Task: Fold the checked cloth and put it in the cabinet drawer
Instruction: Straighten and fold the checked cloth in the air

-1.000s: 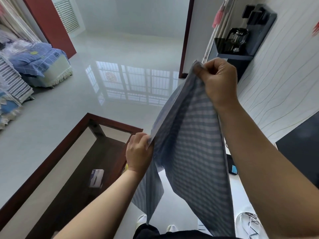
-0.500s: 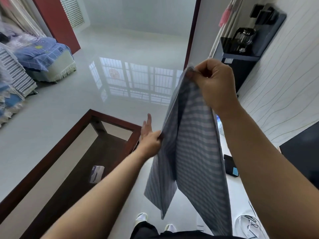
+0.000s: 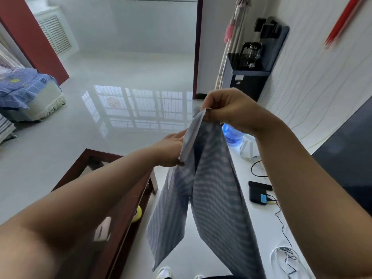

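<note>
Since half a second ago, the right hand [image 3: 231,110] has come lower and the left hand [image 3: 171,151] has slid up along the cloth edge, closer to the right hand. The right hand pinches the top corner of the checked cloth [image 3: 213,198] between thumb and curled fingers. The left hand pinches the cloth's left edge a little lower down, with its thumb on the near side and its fingers behind the cloth. The cloth is blue-grey with pale stripes. It hangs in the air in front of the person, not touching anything else, and it falls in two long flaps with a gap between them near the bottom. The cloth is not folded flat yet. Under the left arm there is a dark wooden coffee table [image 3: 112,228] with a glass top, and the cloth hangs just past its right edge. A yellow thing [image 3: 136,215] peeks out at that edge of the table. On the shiny white floor [image 3: 120,127] to the right lie a small black box [image 3: 258,195] with wires and a coil of white cable [image 3: 285,258]. A blue water bottle [image 3: 231,135] stands on the floor behind the right hand. Farther back, by the wall, is a black tea machine [image 3: 251,77] with a glass kettle [image 3: 251,51] on top. A bed with blue covers [image 3: 24,87] is at the far left.
</note>
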`<state>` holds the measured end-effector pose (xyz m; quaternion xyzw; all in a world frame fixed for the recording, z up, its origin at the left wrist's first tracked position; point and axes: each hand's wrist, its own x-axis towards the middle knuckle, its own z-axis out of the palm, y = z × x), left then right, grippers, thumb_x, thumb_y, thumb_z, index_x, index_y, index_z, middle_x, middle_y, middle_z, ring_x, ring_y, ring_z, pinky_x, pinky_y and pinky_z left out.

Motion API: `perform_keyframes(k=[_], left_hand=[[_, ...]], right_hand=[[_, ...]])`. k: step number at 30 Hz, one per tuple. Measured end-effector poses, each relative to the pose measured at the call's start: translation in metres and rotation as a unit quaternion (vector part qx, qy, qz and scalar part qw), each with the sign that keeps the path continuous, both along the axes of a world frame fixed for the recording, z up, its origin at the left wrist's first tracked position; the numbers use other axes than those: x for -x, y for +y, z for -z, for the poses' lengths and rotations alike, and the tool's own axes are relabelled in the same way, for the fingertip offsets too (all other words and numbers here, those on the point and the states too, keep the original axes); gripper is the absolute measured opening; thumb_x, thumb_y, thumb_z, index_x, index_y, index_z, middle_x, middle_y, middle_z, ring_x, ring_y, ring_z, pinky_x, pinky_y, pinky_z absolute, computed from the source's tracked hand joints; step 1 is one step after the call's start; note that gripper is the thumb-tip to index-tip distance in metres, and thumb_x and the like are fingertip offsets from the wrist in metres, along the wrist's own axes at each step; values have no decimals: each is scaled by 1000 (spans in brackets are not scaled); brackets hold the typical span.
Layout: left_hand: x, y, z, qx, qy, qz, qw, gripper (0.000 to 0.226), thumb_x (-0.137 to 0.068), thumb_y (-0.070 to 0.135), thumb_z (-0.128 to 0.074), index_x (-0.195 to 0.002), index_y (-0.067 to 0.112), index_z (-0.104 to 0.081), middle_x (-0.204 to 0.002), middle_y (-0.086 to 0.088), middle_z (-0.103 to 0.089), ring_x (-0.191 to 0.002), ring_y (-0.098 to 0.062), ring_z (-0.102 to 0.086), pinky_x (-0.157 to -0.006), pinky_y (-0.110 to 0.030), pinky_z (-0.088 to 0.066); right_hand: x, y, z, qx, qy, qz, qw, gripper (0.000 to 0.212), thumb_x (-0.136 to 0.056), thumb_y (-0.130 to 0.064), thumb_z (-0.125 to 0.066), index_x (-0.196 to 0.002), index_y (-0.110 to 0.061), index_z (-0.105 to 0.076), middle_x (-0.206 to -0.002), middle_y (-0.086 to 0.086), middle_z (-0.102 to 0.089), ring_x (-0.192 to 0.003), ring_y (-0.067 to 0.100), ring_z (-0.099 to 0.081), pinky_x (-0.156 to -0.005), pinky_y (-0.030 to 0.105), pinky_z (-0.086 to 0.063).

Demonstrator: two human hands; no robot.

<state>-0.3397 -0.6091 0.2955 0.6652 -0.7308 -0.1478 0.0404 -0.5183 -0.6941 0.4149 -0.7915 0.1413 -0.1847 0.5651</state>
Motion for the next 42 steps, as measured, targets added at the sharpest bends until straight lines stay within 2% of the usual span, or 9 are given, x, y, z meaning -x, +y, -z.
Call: perform_keyframes(k=[5,8,13,18,23,27,34,39,42], left_hand=[[13,2,21,-22,-53,131,990,39,-89,35,-61,-124,19,-59,-128,-1,-57,-119,-22,-47,-107,-33,-33],[15,5,30,-18,26,156,987,26,-87,33,-63,-106,16,-70,-120,-2,-55,-106,-21,-55,-93,-39,-46],[14,10,45,-35,157,114,980,24,-85,26,-66,-62,32,-58,-107,23,-40,-84,-3,-52,-79,-20,-41],[13,2,55,-28,175,82,981,26,-72,52,-63,-86,31,-70,-143,3,-36,-135,-16,-28,-112,-31,-28],[24,-1,50,-26,160,92,982,32,-84,45,-60,-98,18,-70,-103,1,-59,-97,-19,-53,-89,-32,-44],[19,2,50,17,164,99,981,25,-88,37,-59,-96,16,-71,-115,-2,-51,-104,-21,-52,-92,-34,-46],[5,8,61,111,135,82,981,50,-84,52,-38,-90,14,-70,-94,1,-50,-80,-17,-53,-74,-27,-44],[10,9,80,41,67,-4,997,43,-89,47,-42,-103,16,-67,-110,-2,-56,-103,-21,-53,-94,-35,-39],[14,8,94,24,87,-135,987,36,-90,40,-51,-104,10,-66,-106,-5,-57,-101,-25,-53,-89,-36,-42]], right_hand=[[8,-6,6,-53,-23,53,997,16,-80,0,-68,-70,-12,-64,-64,-5,-65,-62,7,-60,-65,19,-52],[21,-16,11,-10,-46,188,981,13,-82,-2,-68,-73,-6,-61,-68,1,-62,-63,8,-58,-67,18,-51],[41,-30,22,92,-27,368,925,18,-82,-20,-73,-71,-13,-61,-64,-3,-56,-58,2,-50,-60,14,-44],[35,-12,16,65,-11,281,957,18,-79,-12,-74,-69,-13,-60,-67,0,-58,-62,7,-53,-60,13,-46],[27,-5,4,99,-10,286,953,15,-80,-16,-74,-71,-12,-62,-65,-5,-61,-61,2,-55,-60,11,-45],[27,-8,4,126,-18,335,933,17,-80,-21,-75,-72,-11,-63,-68,1,-59,-62,7,-51,-60,12,-44],[25,-12,2,157,-24,393,906,15,-81,-21,-74,-76,-10,-64,-65,-7,-57,-55,-3,-50,-58,8,-42],[17,-14,-1,175,-51,406,895,22,-82,-21,-73,-67,-25,-57,-64,-11,-56,-55,-3,-51,-59,10,-43],[14,-18,2,173,-68,421,888,22,-82,-20,-73,-67,-26,-57,-65,-10,-57,-56,-2,-51,-60,12,-44]])
